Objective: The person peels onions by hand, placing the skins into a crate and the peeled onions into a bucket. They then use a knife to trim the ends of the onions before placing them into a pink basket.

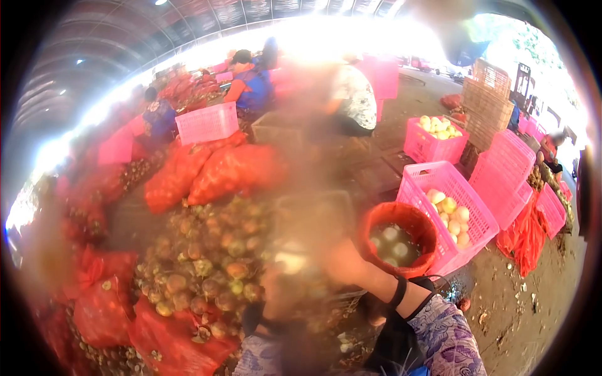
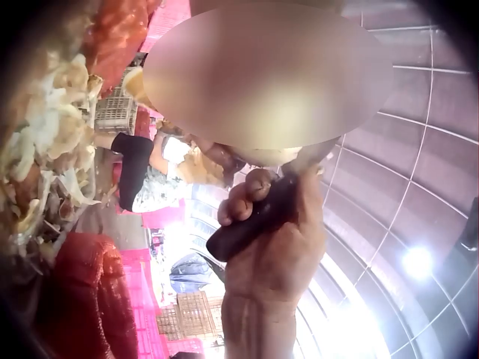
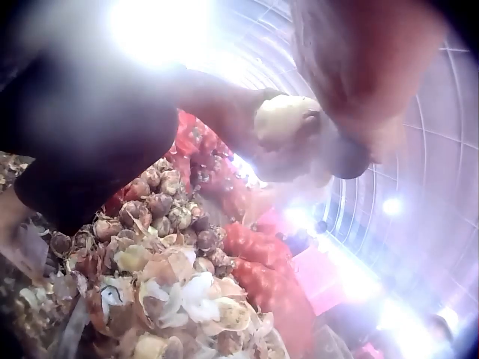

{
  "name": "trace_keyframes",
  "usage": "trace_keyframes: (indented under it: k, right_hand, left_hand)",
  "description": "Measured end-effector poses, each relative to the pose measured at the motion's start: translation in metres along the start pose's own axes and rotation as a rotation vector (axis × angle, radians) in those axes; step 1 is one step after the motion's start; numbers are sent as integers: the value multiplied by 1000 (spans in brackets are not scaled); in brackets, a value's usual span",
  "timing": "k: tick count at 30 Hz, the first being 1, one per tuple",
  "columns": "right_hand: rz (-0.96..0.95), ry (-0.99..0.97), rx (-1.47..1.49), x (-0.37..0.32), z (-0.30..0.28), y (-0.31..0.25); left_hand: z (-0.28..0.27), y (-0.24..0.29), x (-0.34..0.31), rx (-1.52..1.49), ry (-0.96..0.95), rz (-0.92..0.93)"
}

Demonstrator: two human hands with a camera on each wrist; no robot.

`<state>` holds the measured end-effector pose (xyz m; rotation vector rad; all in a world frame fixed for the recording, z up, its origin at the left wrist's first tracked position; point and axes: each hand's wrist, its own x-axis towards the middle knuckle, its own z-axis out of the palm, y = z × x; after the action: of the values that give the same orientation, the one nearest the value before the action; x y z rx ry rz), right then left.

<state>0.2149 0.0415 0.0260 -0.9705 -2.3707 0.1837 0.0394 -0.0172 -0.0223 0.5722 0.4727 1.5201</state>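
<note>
A pale peeled onion (image 3: 284, 120) sits in my left hand (image 1: 273, 289), whose fingers hold it from the side in the right wrist view. My right hand (image 2: 281, 250) grips the dark handle of a knife (image 2: 251, 224), fingers wrapped round it, close beside the onion. In the head view the onion (image 1: 291, 262) shows as a blurred pale patch between both hands, the right hand (image 1: 345, 263) coming in from the right. A blurred oval hides most of the left hand in the left wrist view. Loose onion skins (image 3: 187, 299) lie below the hands.
Unpeeled onions (image 1: 194, 257) are heaped on my left, beside red mesh bags (image 1: 226, 172). At my right stand a red bucket (image 1: 370, 219) with peeled onions in water and a pink crate (image 1: 483, 219) of onions. Other people (image 1: 251, 88) sit farther back.
</note>
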Motion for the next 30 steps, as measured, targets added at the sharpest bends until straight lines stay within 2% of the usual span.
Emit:
trace_keyframes:
  k: [1,3,6,8,9,11,12,15,17,21,23,24,25,26,27,29,30]
  right_hand:
    - [-46,0,-26,-3,-4,-3]
    - [-96,-5,-54,-2,-15,-12]
    - [-175,-9,-145,-2,-28,-12]
    - [-67,-233,-130,2,-39,-12]
    - [-65,-233,-129,0,-38,-11]
    - [-251,145,-10,-2,-33,-6]
    - [-251,145,-11,-2,-29,-1]
    - [-164,153,117,-4,-15,9]
    - [-21,175,218,-5,-6,8]
    - [-33,185,44,-6,6,16]
    - [112,161,169,-5,11,18]
    - [111,161,168,-6,13,18]
    - [139,215,373,-7,15,17]
    - [167,271,580,-7,16,15]
    - [166,272,580,-9,31,31]
    - [-46,115,-36,-8,71,78]
    - [-46,116,-34,-7,60,61]
  left_hand:
    - [1,2,0,-3,4,6]
    - [8,7,0,42,-110,14]
    - [36,14,-7,174,4,122]
    - [29,17,-4,199,-17,114]
    - [27,19,-3,227,-39,109]
    - [24,18,-3,221,-48,122]
    - [24,19,-2,213,-56,136]
    - [18,18,-1,231,-66,157]
    - [21,18,-2,196,-79,162]
    - [17,15,-3,158,-87,154]
    - [17,15,-3,152,-91,128]
    - [17,14,-3,135,-81,109]
    - [17,12,-6,132,-80,110]
    - [24,14,-13,49,-71,26]
    - [28,14,-16,-33,-62,-59]
    - [19,3,-7,-53,-36,-20]
    - [15,-1,-3,-75,-10,17]
